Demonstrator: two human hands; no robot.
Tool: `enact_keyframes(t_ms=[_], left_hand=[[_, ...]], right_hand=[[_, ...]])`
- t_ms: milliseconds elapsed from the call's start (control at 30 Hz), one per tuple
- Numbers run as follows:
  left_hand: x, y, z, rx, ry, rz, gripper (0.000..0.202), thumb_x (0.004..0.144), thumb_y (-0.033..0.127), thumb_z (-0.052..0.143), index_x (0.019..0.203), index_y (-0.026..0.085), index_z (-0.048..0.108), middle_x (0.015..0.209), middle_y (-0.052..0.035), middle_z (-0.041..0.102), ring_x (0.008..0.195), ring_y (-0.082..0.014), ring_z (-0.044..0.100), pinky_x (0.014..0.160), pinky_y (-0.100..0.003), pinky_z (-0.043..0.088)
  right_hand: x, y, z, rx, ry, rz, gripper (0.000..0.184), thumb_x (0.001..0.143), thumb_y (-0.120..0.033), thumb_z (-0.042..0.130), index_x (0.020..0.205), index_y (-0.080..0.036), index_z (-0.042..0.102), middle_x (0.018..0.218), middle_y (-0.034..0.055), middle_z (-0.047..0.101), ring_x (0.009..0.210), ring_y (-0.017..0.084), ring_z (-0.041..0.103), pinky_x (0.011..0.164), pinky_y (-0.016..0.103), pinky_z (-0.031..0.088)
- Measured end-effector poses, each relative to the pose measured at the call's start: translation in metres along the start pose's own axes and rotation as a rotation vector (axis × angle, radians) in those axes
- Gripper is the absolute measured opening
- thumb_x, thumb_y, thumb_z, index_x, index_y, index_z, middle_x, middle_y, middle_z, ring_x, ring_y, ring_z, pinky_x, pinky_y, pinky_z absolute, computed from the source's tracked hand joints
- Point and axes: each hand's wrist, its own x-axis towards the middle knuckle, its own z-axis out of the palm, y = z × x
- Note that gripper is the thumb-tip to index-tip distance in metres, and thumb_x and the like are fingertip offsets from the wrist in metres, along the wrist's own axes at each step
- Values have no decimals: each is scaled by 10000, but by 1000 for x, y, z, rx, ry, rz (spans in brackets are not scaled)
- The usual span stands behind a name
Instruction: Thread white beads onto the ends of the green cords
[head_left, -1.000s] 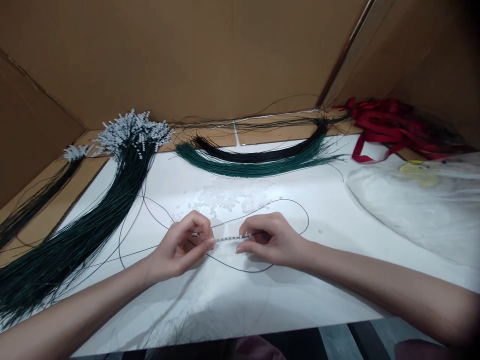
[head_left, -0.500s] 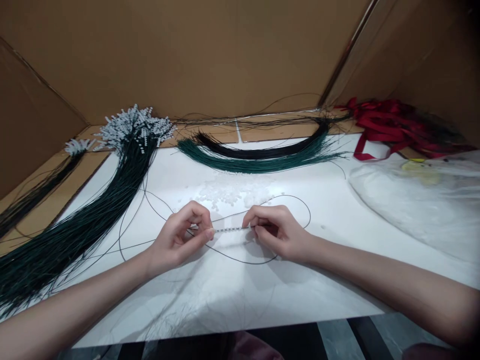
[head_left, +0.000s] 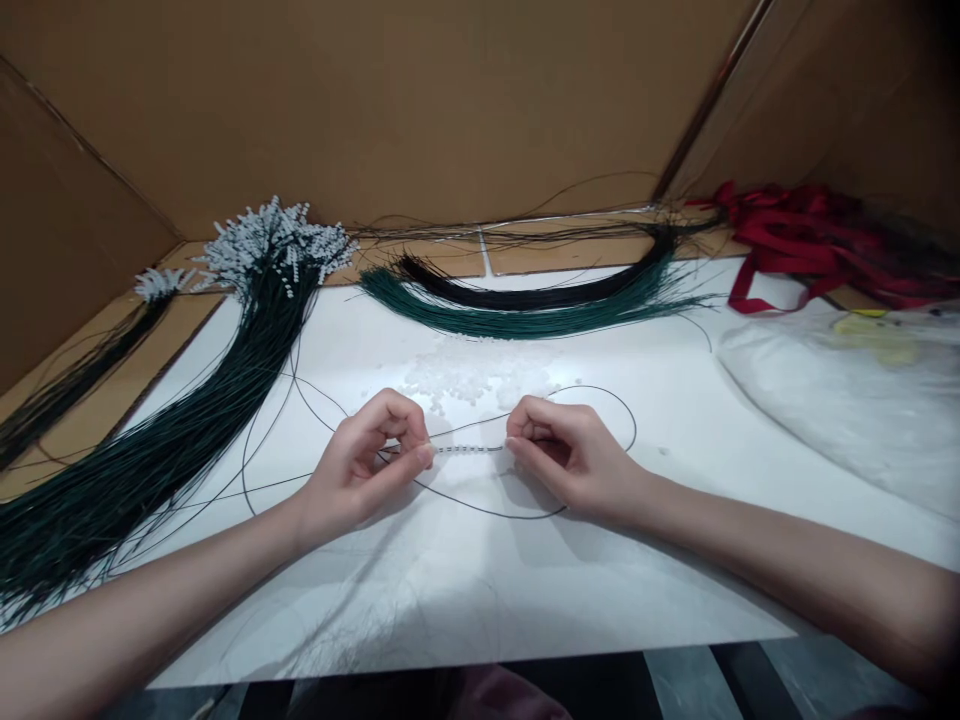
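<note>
My left hand (head_left: 375,455) pinches one end of a short row of small clear-white beads (head_left: 459,450) threaded on thin dark wire. Just past the row's other end, my right hand (head_left: 562,450) has its thumb and forefinger closed on the dark wire (head_left: 495,449). The row is stretched level between both hands, a little above the white board (head_left: 450,590). A long loop of the wire curves around behind and below the right hand. Loose white beads (head_left: 465,375) lie scattered on the board just beyond my hands.
At left lies a thick bundle of green wires with white beaded tips (head_left: 277,250), beside a smaller beaded bundle (head_left: 161,285). Curved bundles of black and green wire (head_left: 525,318) lie at the back. Red ribbon (head_left: 795,235) and a clear plastic bag (head_left: 825,380) are at right.
My right hand has shifted right, away from the left, and its fingertips now sit beyond the beads, leaving more bare wire showing. The left hand still pinches its end. The whole view has moved slightly.
</note>
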Motion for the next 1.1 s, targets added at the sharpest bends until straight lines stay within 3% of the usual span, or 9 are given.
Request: enact_keyframes(t_ms=[333, 700, 900, 1100], left_hand=[[-1, -2, 0, -18, 53, -1, 117, 918, 156, 622, 936, 200, 515, 788, -3, 611, 696, -120, 571, 622, -243, 433], [0, -2, 0, -39, 62, -5, 112, 930, 163, 615, 959, 204, 515, 815, -5, 608, 723, -124, 574, 641, -251, 429], [1, -2, 3, -54, 71, -13, 120, 931, 169, 619, 954, 203, 507, 814, -5, 592, 726, -124, 563, 649, -250, 420], [2, -3, 4, -73, 86, -24, 118, 930, 181, 621, 952, 200, 507, 815, -10, 592, 728, -127, 560, 647, -249, 414]], right_hand=[[-1, 2, 1, -58, 25, -3, 89, 946, -211, 526, 878, -165, 560, 646, -26, 471, 559, 97, 391, 522, 227, 311], [1, 5, 1, 8, 106, -13, 143, 947, -253, 551, 860, -150, 599, 564, -86, 233, 489, 78, 223, 460, 238, 196], [1, 5, 3, 50, 134, 26, 171, 958, -277, 541, 906, -153, 647, 560, -51, 395, 472, 79, 290, 431, 230, 235], [-1, 7, 0, 25, 142, 45, 199, 928, -346, 620, 859, -165, 663, 569, -59, 322, 480, 80, 273, 447, 247, 218]])
